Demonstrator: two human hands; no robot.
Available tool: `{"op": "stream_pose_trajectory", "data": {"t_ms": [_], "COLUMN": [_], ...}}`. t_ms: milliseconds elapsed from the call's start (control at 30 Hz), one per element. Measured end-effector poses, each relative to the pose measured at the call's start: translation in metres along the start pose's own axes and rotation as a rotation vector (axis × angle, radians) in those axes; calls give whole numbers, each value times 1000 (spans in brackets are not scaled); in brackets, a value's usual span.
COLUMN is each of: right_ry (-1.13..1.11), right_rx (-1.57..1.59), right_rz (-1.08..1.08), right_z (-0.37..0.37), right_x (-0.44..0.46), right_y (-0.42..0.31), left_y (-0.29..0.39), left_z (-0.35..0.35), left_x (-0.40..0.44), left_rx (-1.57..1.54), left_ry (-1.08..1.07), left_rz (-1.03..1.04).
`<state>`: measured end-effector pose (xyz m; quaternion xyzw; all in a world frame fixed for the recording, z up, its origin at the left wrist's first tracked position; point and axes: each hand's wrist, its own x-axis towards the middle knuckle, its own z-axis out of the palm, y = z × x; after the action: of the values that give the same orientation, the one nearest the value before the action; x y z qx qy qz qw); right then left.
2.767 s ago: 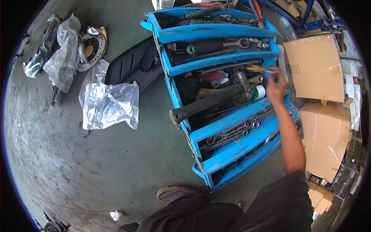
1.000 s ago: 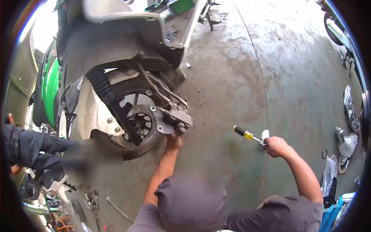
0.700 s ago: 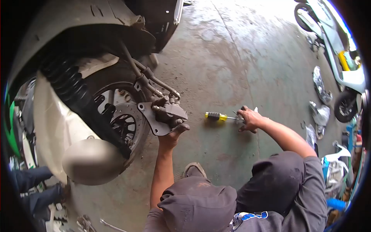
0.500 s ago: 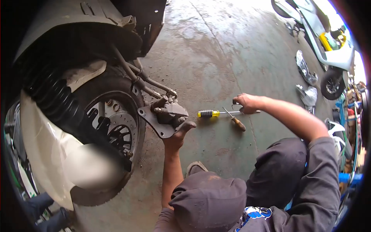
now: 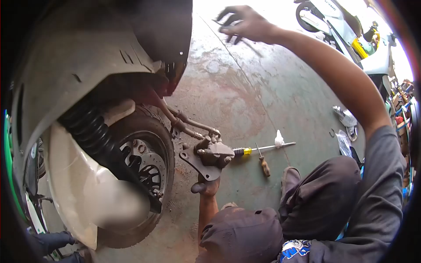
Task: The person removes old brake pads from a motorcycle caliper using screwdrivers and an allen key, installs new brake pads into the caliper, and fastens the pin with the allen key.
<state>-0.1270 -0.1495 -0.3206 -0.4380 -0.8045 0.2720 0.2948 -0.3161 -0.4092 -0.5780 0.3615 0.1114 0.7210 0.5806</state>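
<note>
My left hand (image 5: 208, 186) is under a dirty brake caliper (image 5: 213, 152) and its metal bracket (image 5: 201, 165), fingers wrapped round the lower side and mostly hidden. Two hoses or covered lines (image 5: 184, 125) run from the caliper up toward the scooter. Up at the top of the view, my right hand (image 5: 245, 24) is raised over the floor with its fingers bent and blurred. A thin grey rod-like thing shows just below its fingers; I cannot tell what it is. A yellow-and-black screwdriver (image 5: 247, 151) lies behind the caliper.
A scooter wheel (image 5: 163, 144) with a brake disc and a black shock absorber (image 5: 103, 147) stands at left. A wooden-handled screwdriver (image 5: 264, 166) and a small white tube (image 5: 279, 138) sit on the floor. Another scooter (image 5: 337, 26) is at upper right, near plastic-wrapped parts (image 5: 344, 143).
My right hand has risen from beside the screwdrivers to the top of the view. The white tube now shows where it was. My left hand still holds the caliper; the view has shifted.
</note>
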Motion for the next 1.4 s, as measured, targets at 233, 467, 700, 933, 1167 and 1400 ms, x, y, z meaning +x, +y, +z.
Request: {"op": "stream_pose_trajectory", "data": {"t_ms": [233,467,700,933,1167,1400], "right_ry": [136,248,-634,-296,-153,34], "right_rx": [11,127,181,177,271,31], "right_rz": [9,-152,-324,-318,-340,-336], "right_z": [72,73,75,97,139,157], "right_x": [114,98,-159,-172,-174,-169], "right_y": [11,43,75,79,81,82], "left_y": [7,18,-13,-23,12,114], "left_z": [2,0,6,25,4,-24], "left_x": [-17,0,45,58,33,-83], "left_rx": [175,424,729,725,1013,1859], "left_ry": [5,-14,-352,-305,-469,274], "left_rz": [-40,-119,-443,-411,-215,170]}}
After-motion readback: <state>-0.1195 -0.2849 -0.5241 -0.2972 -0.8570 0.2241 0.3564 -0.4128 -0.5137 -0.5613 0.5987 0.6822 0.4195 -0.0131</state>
